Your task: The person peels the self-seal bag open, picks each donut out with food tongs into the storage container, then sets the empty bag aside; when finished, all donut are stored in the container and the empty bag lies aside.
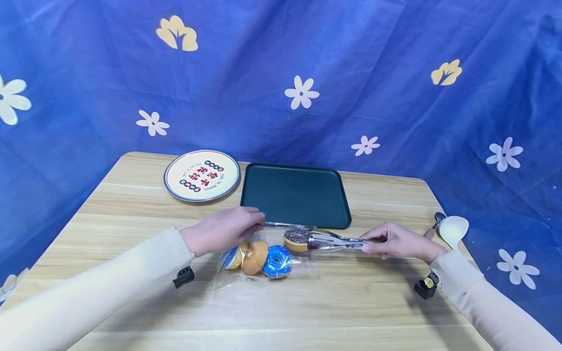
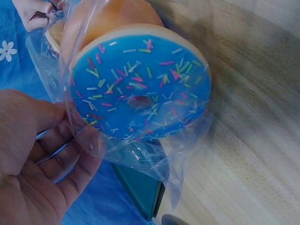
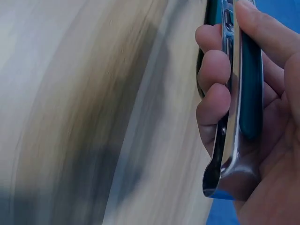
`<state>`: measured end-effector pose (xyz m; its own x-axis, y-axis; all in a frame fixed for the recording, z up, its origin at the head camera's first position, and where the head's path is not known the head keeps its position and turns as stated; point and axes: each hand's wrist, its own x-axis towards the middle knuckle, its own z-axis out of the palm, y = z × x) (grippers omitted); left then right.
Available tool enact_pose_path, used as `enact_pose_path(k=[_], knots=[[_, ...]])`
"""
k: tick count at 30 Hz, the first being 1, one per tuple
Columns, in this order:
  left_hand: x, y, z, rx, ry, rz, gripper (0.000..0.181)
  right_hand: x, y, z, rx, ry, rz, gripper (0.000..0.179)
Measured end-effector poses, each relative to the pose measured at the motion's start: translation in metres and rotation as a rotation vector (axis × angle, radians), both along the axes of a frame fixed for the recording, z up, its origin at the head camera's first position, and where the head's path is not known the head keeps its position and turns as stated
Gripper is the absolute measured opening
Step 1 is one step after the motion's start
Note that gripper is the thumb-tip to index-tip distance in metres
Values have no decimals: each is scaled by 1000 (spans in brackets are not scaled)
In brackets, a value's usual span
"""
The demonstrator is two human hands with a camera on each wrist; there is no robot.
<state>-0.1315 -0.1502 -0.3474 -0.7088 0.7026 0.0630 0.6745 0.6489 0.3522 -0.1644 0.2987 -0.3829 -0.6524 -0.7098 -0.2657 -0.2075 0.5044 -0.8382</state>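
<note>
My left hand [image 1: 224, 229] pinches the upper edge of a clear plastic bag [image 1: 225, 279] with thumb and fingers. Inside the bag lie a plain orange-brown doughnut [image 1: 254, 258], a bright blue one [image 1: 285, 266] and, at the left end, another blue-topped doughnut [image 1: 232, 259]. Colourful sprinkles cover a blue doughnut [image 2: 136, 70] close up in the left wrist view. My right hand [image 1: 395, 240] grips metal tongs [image 1: 333, 241] around their handles. At the bag's right end, the tongs' tips hold a chocolate-topped doughnut [image 1: 295, 245], with film of the bag around it.
Behind the bag lies a dark green tray [image 1: 294, 195], close to the left hand. A white plate [image 1: 175, 173] with red lettering stands at the back left. By the right table edge are a white ladle [image 1: 453, 229] and a dark-tipped utensil [image 1: 439, 217].
</note>
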Motion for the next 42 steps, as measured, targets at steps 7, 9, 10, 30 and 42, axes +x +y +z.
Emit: enact_pose_path(k=[7,9,10,30,42], knots=[[-2,-4,-1,-3,-13,12,4,2,25,8,9,21,-67,26],[-2,-6,-1,-5,-18,14,4,2,30,11,44,27,-121,30],[-2,-7,-1,-9,-18,16,4,1,31,13,61,28,-152,32],[-4,-5,-3,-11,-5,21,4,-62,-61,3,138,557,-342,38],[-6,0,-3,-12,-30,21,5,-89,-124,-17,287,624,-382,47]])
